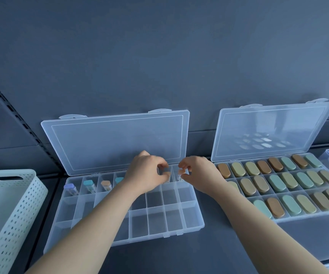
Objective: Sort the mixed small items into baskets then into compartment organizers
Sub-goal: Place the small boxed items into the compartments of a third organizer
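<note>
Fingers point(166, 176) of your left hand point(147, 173) and right hand point(197, 173) each pinch a small tube point(179, 176) over the left organizer's point(159, 235) back-right corner. Four capped tubes point(89, 185) sit in its back row; the nearer rows look unfilled. Right organizer point(298, 218) looks full.

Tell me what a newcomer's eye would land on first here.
Rows of tan, green and brown oval cases fill the clear plastic organizer on the right. At centre, the left hand and right hand each pinch a small clear tube over the back row of the mostly empty clear compartment organizer.
</note>
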The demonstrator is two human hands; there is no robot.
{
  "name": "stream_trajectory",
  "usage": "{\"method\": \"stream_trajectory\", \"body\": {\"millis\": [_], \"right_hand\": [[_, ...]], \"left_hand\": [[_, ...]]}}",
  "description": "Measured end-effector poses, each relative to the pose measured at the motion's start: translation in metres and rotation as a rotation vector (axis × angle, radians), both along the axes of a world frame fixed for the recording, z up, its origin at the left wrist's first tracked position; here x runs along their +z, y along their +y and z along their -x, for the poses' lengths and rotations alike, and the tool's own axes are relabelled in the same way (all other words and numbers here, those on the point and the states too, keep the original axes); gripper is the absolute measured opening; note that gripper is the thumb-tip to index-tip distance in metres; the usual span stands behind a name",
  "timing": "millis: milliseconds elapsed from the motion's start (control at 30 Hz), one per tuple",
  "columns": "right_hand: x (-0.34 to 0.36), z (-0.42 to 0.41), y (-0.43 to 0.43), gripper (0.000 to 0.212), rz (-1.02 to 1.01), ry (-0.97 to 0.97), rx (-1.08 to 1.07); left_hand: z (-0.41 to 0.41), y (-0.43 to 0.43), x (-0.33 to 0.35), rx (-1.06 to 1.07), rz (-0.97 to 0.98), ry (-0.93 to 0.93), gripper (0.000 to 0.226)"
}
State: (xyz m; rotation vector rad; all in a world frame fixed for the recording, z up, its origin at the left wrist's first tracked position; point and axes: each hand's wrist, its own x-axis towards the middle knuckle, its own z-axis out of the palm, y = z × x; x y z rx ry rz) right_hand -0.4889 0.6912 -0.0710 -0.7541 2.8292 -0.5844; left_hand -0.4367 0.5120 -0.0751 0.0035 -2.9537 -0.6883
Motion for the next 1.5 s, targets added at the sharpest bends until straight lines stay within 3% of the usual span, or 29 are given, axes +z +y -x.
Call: {"method": "stream_trajectory", "body": {"millis": [200,433,533,667,900,1167,1300,1400,1500], "right_hand": [[0.023,-0.017,-0.014,0.035,0.016,0.069,0.050],[0.050,-0.070,-0.095,0.038,0.064,0.117,0.273],[0.055,-0.098,-0.148,0.037,0.101,0.099,0.390],[0.054,-0.132,-0.212,0.031,0.169,0.041,0.484],[0.050,-0.170,-0.300,0.033,0.145,-0.094,0.542],[0.040,-0.182,-0.355,0.031,-0.115,-0.176,0.617],[0.029,-0.185,-0.380,0.032,-0.382,-0.191,0.699],[0.020,-0.188,-0.392,0.029,-0.469,-0.204,0.732],[0.017,-0.188,-0.399,0.026,-0.503,-0.260,0.759]], "left_hand": [[-0.036,-0.024,0.026,0.028,0.080,0.114,0.025],[-0.145,-0.105,0.056,0.188,0.182,0.186,0.023],[-0.199,-0.159,0.064,0.329,0.219,0.161,0.021],[-0.254,-0.245,0.057,0.480,0.153,-0.043,0.028],[-0.261,-0.322,0.016,0.301,0.115,-0.431,0.040],[-0.248,-0.337,0.003,0.053,0.161,-0.493,0.019],[-0.262,-0.343,0.010,0.166,-0.033,-0.414,0.012],[-0.278,-0.353,0.019,0.258,-0.176,-0.347,0.010],[-0.290,-0.354,0.026,0.312,-0.589,-0.362,0.016]]}}
